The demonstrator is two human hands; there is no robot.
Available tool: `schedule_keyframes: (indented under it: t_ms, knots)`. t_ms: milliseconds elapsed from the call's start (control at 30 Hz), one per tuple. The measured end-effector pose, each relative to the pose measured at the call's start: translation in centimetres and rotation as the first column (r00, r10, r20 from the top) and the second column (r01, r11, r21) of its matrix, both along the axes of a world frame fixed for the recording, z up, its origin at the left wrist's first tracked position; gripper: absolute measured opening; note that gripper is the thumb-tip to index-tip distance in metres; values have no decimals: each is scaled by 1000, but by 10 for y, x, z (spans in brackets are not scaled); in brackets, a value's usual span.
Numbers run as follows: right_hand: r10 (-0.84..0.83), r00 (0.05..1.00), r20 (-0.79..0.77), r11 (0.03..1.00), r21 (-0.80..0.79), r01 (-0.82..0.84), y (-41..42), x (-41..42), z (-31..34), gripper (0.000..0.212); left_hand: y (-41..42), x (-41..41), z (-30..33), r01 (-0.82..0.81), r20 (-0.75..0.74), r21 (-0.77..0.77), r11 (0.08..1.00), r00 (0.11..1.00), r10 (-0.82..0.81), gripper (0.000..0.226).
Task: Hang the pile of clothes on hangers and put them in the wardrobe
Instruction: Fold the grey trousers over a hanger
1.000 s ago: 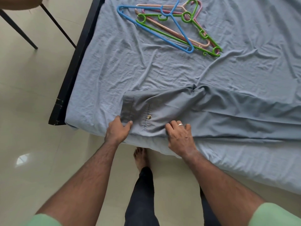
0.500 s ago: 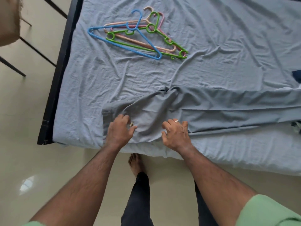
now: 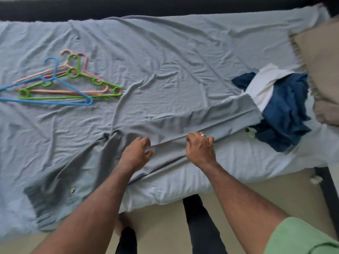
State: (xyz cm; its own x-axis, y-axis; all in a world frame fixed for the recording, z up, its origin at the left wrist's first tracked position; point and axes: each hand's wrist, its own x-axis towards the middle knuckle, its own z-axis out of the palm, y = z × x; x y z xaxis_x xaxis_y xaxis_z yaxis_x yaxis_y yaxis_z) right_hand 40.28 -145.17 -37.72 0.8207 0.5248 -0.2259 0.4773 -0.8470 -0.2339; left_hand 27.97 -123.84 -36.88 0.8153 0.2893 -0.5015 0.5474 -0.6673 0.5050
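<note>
Grey trousers (image 3: pixel 183 125) lie stretched across the bed, waist at the lower left over the near edge, cuffs at the right touching the clothes pile. My left hand (image 3: pixel 136 153) has curled fingers and thumb pinching a fold of the trouser leg. My right hand (image 3: pixel 200 149), wearing a ring, grips the same fold a little to the right. Several plastic hangers lie in a heap at the left: a blue hanger (image 3: pixel 45 102), a green hanger (image 3: pixel 69 97) and pink ones. The pile holds a dark blue garment (image 3: pixel 286 114) and a white garment (image 3: pixel 266 85).
A wrinkled light-blue sheet (image 3: pixel 165 61) covers the bed. A beige pillow (image 3: pixel 322 70) sits at the right end. A dark bed frame (image 3: pixel 328 189) runs along the right, beside cream floor (image 3: pixel 275 189). My legs stand against the near edge.
Both hands have left the waistband and slid right along the trouser legs. The view has swung right, bringing the clothes pile and pillow into sight.
</note>
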Motion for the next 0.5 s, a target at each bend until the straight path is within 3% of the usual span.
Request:
schedule_keyframes:
  t_ms: [100,233,400,500]
  knots:
    - [-188,981,36,981,57,186,-47,49,2,11,-37,55,-5,84,-9,-22,996,996,-84,26]
    - [-416,908,57,903,147,404,-103,114,4,21,-78,113,-14,239,-57,-12,971,969,-239,44]
    - [-473,878,75,875,155,459,-142,195,3,25,-114,168,-25,306,-154,80,949,944,-292,66]
    - [-480,873,82,877,48,478,-147,228,-1,36,-130,191,-31,325,-186,101,940,935,-303,69]
